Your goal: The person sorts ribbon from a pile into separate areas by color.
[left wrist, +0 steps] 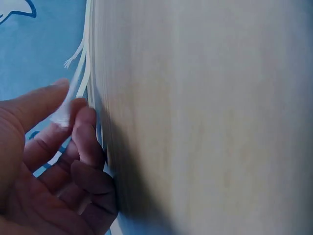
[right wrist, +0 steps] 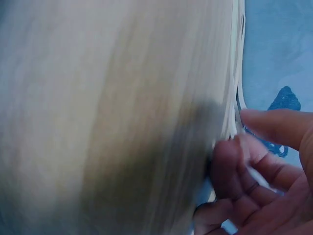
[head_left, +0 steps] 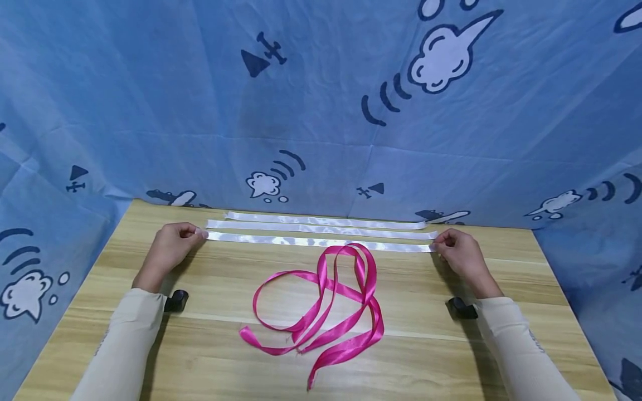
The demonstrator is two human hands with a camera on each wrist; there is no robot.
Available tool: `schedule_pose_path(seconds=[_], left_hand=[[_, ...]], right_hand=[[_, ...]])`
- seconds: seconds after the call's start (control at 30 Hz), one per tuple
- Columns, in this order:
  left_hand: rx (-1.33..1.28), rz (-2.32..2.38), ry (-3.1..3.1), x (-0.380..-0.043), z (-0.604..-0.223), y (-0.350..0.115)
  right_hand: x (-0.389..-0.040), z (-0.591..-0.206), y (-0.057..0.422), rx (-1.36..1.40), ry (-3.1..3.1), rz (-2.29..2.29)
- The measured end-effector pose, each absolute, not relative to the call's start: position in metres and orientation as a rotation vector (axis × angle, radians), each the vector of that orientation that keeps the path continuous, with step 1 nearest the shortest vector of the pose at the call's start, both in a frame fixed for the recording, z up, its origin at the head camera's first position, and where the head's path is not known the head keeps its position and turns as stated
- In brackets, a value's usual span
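Three white satin ribbons lie side by side near the back of the table: a back ribbon point(head_left: 321, 221), a middle ribbon point(head_left: 281, 227) and a front ribbon point(head_left: 281, 240). My left hand point(head_left: 172, 245) pinches the left end of the front one between thumb and fingers; in the left wrist view, the white ribbon's loose tip point(left wrist: 61, 116) shows beside the thumb. At the opposite end, my right hand point(head_left: 460, 255) pinches the same ribbon, which stretches straight between both hands. Part of its right end is hidden by the fingers.
A tangle of pink satin ribbon point(head_left: 371, 273) lies mid-table, its top loop reaching the front white ribbon. The wooden table point(head_left: 215, 356) meets a blue patterned cloth point(head_left: 321, 111) at its back edge. Black wrist devices point(head_left: 176, 301) sit at both sleeves.
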State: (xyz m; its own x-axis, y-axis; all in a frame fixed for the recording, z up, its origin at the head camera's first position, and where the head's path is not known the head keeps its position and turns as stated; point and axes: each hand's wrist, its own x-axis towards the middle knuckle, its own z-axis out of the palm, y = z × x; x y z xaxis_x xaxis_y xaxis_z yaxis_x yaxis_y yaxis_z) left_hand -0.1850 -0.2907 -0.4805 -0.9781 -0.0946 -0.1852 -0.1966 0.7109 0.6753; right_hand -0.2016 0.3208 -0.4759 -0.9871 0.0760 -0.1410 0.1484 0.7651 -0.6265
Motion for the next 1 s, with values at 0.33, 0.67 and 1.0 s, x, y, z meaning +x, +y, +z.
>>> schedule_pose_path(seconds=[0.33, 0.67, 1.0], left_hand=[[-0.237, 1.222, 2.809, -0.183, -0.468, -0.285], [-0.027, 1.282, 2.853, -0.174, -0.443, -0.247], [0.21, 1.435, 2.676, -0.174, -0.452, -0.189]], right_hand=[[-0.189, -0.453, 0.325, 0.257, 2.982, -0.983], [-0.175, -0.435, 0.294, 0.122, 3.072, -1.005], [-0.164, -0.442, 0.247, -0.004, 3.036, -1.07]])
